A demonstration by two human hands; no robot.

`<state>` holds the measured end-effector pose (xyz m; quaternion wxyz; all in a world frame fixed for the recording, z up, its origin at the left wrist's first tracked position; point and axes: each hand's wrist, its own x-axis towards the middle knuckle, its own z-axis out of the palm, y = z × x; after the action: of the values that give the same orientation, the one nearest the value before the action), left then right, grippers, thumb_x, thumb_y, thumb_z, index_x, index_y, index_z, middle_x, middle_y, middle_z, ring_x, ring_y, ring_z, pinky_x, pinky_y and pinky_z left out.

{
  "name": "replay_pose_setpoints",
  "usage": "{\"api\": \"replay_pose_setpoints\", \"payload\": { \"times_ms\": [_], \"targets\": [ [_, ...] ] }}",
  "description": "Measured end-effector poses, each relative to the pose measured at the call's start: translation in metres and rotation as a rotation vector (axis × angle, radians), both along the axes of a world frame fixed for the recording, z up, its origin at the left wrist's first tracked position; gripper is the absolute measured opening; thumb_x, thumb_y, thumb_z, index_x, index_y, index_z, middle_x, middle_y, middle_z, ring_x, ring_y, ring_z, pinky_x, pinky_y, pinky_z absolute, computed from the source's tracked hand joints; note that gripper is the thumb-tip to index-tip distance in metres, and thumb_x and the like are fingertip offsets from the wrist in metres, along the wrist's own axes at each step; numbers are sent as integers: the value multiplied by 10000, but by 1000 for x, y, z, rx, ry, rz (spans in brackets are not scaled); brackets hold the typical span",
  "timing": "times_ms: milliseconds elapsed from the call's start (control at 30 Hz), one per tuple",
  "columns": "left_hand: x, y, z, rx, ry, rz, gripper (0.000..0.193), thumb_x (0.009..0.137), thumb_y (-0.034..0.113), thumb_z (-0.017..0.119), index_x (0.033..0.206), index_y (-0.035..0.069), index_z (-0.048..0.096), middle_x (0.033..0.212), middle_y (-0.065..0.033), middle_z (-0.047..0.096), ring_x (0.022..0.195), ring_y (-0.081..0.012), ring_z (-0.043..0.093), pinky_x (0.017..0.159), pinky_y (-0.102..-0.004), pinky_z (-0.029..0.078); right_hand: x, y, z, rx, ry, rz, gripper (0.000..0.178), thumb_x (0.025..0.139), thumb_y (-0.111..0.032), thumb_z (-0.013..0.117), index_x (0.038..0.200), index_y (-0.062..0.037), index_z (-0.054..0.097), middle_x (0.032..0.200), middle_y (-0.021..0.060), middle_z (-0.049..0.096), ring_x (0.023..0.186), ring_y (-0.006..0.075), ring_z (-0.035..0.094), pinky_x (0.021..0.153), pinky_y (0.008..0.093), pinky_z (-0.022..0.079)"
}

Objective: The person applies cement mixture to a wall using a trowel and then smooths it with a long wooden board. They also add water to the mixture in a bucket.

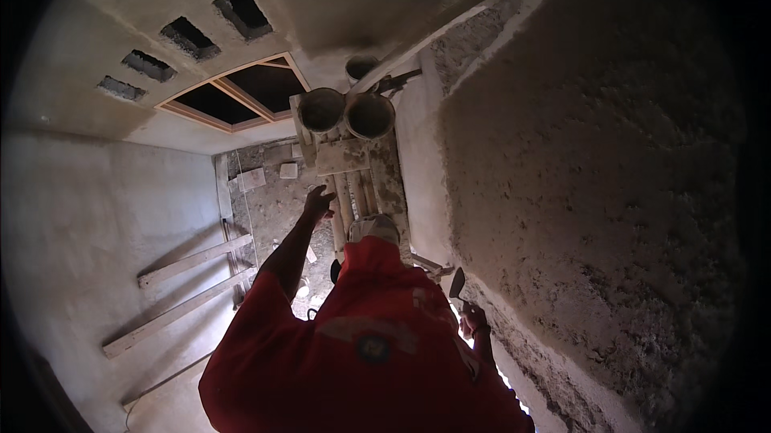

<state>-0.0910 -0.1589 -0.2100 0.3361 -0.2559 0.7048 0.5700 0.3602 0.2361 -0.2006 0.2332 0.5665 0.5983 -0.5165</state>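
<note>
Grey, round-mouthed buckets (pixel 370 117) stood by rough boards (pixel 342 157), contents too dim to tell; left hand (pixel 319 202) loosely spread, seemingly empty; right hand (pixel 472 320) gripped a trowel (pixel 458 282).

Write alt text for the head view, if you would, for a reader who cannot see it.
A person's right hand holds a dark-bladed trowel beside a rough wall; the left hand, seemingly empty, is extended near planks. The person wears a red top. Beyond, two buckets stand side by side near a wood-framed opening.

You gripped a trowel (pixel 458 282) in your right hand (pixel 472 318) at five o'clock, left hand (pixel 319 204) loosely spread at nine.
</note>
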Motion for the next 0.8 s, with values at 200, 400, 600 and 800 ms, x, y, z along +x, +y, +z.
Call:
{"api": "replay_pose_setpoints", "payload": {
  "times_ms": [200, 400, 600, 800],
  "targets": [
    [50, -69, -61, -235, -162, 0, 596, 830, 194, 615, 1369, 126, 371, 1009, -187, 604, 561, -290, 604, 440, -377, 520, 53, -13, 17, 115, -263, 411, 438, 803, -388, 612, 772, 48, 640, 641, 141, 628, 524, 228, 615, 493, 354, 478],
    [56, -49, -22, -199, -150, 125, 594, 843, 191, 602, 1379, 130, 353, 984, -212, 612, 516, -281, 593, 428, -372, 518, 10, -4, 25, -102, 1, -108, 332, 854, -338, 592, 759, -20, 569, 543, 106, 551, 426, 205, 553, 385, 354, 437],
    [69, -31, 28, -46, -67, 97, 596, 841, 196, 615, 1374, 134, 356, 942, -197, 621, 557, -273, 624, 430, -349, 520, -100, 11, 3, -197, 151, 107, 425, 890, -420, 545, 780, -12, 582, 583, 95, 570, 443, 190, 554, 403, 340, 449],
    [105, -61, 25, -104, -93, 96, 593, 843, 190, 614, 1369, 98, 355, 1147, -171, 575, 610, -287, 633, 505, -374, 559, -256, -20, 2, -443, 380, 150, 282, 853, -288, 590, 825, -8, 580, 619, 97, 585, 480, 207, 579, 423, 343, 468]
  ]
}}
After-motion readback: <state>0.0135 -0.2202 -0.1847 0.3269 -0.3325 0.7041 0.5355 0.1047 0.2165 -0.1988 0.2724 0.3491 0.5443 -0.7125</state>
